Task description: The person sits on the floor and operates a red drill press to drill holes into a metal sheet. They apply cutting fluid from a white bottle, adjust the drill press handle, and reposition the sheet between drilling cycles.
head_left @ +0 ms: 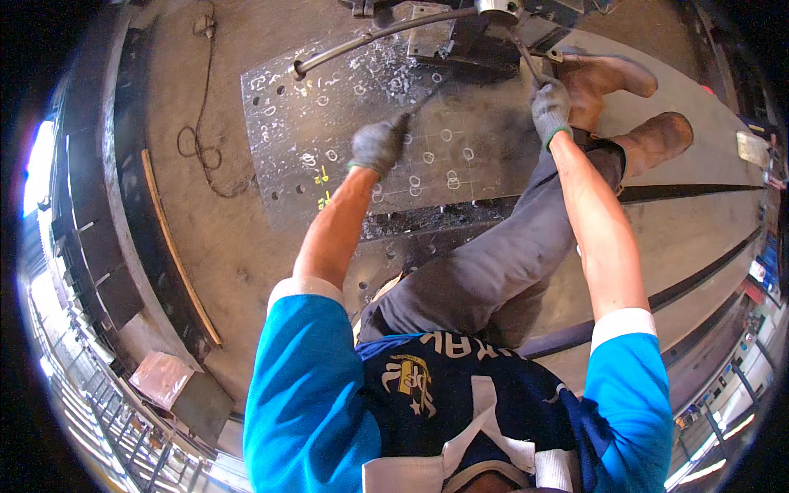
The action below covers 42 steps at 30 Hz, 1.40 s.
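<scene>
- A black cable (197, 152) lies looped on the concrete floor (238, 255) at the far left, well apart from the hands.
- The left hand (378, 145), in a grey glove, is closed around a thin dark tool (417, 107) whose tip points up and right over the plate; what kind of tool it is cannot be told.
- Under that hand lies a large grey steel plate (345, 123), flat on the floor, drilled with holes, marked with white chalk circles and a few yellow marks, and strewn with bright metal shavings near its top edge.
- A curved metal hose (370, 39) crosses the plate's top toward a dark drilling machine (481, 37).
- The right hand (551, 109), gloved grey with a green cuff, grips a slim lever (526, 57) on that machine.
- Brown work boots (625, 103) rest just beside the right hand.
</scene>
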Available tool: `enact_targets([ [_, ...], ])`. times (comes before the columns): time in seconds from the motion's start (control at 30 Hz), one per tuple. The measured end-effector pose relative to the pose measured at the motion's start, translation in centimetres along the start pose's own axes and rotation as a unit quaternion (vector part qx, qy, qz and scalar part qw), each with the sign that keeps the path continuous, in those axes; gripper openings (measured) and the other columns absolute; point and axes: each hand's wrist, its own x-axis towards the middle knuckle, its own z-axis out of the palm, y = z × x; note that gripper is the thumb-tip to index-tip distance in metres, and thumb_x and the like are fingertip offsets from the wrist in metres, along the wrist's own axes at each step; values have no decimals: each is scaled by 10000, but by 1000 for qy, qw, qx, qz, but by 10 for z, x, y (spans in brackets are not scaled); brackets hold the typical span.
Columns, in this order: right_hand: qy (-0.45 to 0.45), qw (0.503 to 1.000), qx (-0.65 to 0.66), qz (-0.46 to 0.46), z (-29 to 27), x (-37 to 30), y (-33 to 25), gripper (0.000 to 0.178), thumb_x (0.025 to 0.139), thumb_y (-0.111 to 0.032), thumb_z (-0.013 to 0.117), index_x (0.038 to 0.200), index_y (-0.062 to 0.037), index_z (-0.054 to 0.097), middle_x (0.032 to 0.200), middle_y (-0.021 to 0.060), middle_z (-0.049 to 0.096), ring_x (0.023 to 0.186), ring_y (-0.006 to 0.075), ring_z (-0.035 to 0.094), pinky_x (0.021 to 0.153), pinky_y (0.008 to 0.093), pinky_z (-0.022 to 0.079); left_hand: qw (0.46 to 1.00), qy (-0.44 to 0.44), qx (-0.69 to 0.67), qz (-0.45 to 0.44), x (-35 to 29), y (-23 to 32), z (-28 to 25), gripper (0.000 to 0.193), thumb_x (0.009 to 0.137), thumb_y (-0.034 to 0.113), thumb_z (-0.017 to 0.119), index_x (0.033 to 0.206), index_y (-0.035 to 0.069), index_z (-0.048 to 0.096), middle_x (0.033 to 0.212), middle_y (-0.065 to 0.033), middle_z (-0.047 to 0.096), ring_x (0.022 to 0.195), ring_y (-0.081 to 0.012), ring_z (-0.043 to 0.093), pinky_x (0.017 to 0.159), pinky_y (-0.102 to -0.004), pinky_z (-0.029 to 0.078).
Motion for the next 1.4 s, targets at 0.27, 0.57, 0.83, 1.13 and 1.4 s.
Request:
enact_targets([
  [0.27,25,997,66,45,-24,-15,-18,230,1003,-94,538,1128,-26,719,747,9,622,596,136,587,561,307,509,970,26,-13,-243,-57,-90,-23,403,1083,368,500,1461,271,603,1057,-235,768,927,-476,745,785,-587,576],
  [0.57,-7,999,8,46,-37,-15,-35,336,1025,-314,585,1025,-34,771,939,166,754,873,375,715,759,477,561,999,-24,8,-28,46,-50,-22,408,1037,413,555,1414,272,623,1072,-235,762,1001,-466,740,810,-590,585],
  [0.83,39,999,-2,5,-43,-17,-48,228,989,-79,553,1135,-46,725,818,46,693,632,171,647,559,330,524,919,166,-156,-322,67,-70,-43,402,1056,437,498,1208,147,730,1131,-275,745,1095,-503,704,867,-596,556],
  [1.13,-12,999,-18,43,-56,-19,-56,220,996,-196,577,1016,-93,770,880,127,749,802,302,718,698,427,568,999,24,-10,-21,54,-71,-16,388,1053,407,533,1392,274,670,1142,-243,750,1063,-469,723,860,-580,577],
  [1.4,16,992,86,94,-62,-18,-62,218,985,-230,680,918,-54,787,753,117,709,691,245,686,643,412,530,960,101,-104,-239,149,-63,-63,517,1081,505,438,1328,152,723,1342,-239,696,1244,-457,668,1007,-566,534],
])
